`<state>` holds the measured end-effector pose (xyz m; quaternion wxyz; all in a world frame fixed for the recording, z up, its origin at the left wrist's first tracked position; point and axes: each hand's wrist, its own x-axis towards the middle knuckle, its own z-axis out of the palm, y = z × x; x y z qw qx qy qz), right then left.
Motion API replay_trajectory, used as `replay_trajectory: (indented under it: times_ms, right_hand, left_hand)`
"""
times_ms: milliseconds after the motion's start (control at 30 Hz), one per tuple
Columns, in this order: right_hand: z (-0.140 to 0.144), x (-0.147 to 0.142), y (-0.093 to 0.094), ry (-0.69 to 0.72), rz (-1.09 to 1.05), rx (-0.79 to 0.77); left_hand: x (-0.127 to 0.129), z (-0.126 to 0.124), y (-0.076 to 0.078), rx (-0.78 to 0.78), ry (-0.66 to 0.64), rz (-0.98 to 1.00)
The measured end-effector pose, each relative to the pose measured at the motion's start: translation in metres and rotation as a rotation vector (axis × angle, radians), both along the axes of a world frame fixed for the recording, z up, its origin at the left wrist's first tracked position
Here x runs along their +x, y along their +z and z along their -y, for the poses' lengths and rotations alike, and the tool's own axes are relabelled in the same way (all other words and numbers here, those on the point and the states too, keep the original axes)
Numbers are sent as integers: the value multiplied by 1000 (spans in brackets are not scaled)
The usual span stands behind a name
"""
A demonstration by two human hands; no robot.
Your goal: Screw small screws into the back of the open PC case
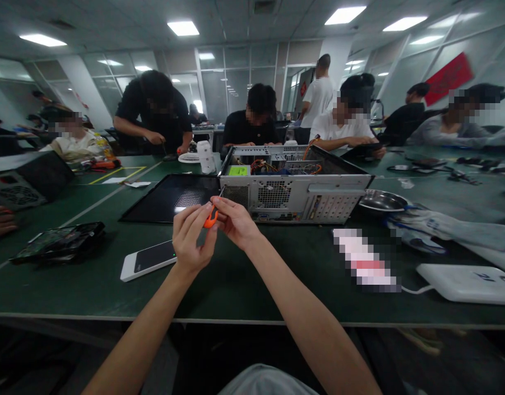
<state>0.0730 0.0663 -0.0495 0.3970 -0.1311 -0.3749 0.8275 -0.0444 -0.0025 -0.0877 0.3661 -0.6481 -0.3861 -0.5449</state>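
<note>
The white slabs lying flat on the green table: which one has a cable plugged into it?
The power bank at the right edge; a white cable leaves its left end. The white phone below the left hand has none.

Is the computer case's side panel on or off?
Off: the computer case lies open-topped, cables visible inside; a black panel lies flat beside it.

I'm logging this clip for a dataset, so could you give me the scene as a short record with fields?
setting: green table in a shared workroom, other people seated at the far side
left hand: fingers on the orange screwdriver
right hand: pinching the same screwdriver
screwdriver tip: pointing up toward the rear of the open computer case
left of hands: white phone lying flat, black side panel behind it
right of case: metal bowl
near right: white power bank
</note>
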Motion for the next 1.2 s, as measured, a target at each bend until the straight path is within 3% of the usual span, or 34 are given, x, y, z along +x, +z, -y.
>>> replay_trajectory:
  times_ms: [333,667,800,967,1200]
  right_hand:
    - [1,7,-1,78,30,-50]
    - [-1,1,-4,4,11,-49]
    - [0,2,-2,12,25,-80]
    - [4,5,2,122,46,-62]
    - [0,2,-3,32,14,-19]
  left_hand:
    - [-3,-5,-2,63,25,175]
    - [2,0,4,50,27,16]
    - [-1,-3,1,94,32,77]
    - [-5,-6,-1,93,43,144]
    - [1,-1,2,60,-42,106]
